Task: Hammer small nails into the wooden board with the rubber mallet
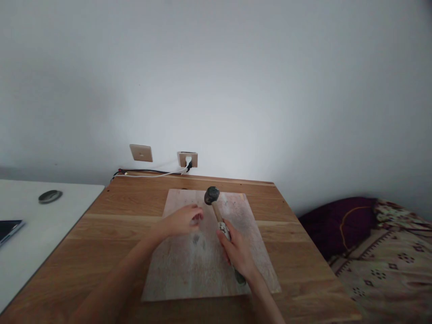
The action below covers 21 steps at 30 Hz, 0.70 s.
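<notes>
My right hand (236, 252) is closed around the handle of a mallet with a dark head (212, 195). The mallet slants up and to the left, its head over the far part of a worn wooden board (202, 279). To the left of the mallet, my left hand (184, 220) has its fingers curled together above the board. Something small and pale may be between those fingertips, but it is too blurred to name. A dark smudge (196, 239) marks the board just below the left hand.
The board lies on a wooden table (297, 261). Cables (151, 174) run along its back edge to a wall socket (187, 159). At left, a white table (67, 225) carries a dark round object (50, 196) and a flat device (9, 229). Patterned bedding (388, 270) lies right.
</notes>
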Motion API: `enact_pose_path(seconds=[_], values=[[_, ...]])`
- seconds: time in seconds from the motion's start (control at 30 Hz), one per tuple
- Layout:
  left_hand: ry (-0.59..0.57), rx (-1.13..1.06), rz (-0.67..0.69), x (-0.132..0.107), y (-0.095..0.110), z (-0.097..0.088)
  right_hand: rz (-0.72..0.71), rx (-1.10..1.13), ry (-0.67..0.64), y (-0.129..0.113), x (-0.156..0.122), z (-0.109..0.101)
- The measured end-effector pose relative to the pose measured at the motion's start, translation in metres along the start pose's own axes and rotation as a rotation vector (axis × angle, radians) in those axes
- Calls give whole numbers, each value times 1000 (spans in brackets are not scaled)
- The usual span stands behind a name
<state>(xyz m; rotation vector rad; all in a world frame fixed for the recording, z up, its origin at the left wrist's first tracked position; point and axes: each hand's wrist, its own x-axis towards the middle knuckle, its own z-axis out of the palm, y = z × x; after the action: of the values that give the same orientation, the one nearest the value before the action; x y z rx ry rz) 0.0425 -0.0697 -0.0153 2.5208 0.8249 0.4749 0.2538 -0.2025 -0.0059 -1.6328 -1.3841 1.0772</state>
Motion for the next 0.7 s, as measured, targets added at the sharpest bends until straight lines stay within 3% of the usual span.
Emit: enact_pose_path(seconds=[0.1,0.2,0.33,0.47,0.7], values=[[-102,100,164,-19,27,0,20,32,33,7,-12,-3],[-115,207,269,-24,51,15,36,54,83,14,-21,-7],[-113,248,365,-20,60,35,56,44,89,20,-30,-13],[-2,189,289,-9,37,31,65,-3,133,28,-41,-18],[329,4,-140,27,-32,14,118,-56,110,47,-54,-20]])
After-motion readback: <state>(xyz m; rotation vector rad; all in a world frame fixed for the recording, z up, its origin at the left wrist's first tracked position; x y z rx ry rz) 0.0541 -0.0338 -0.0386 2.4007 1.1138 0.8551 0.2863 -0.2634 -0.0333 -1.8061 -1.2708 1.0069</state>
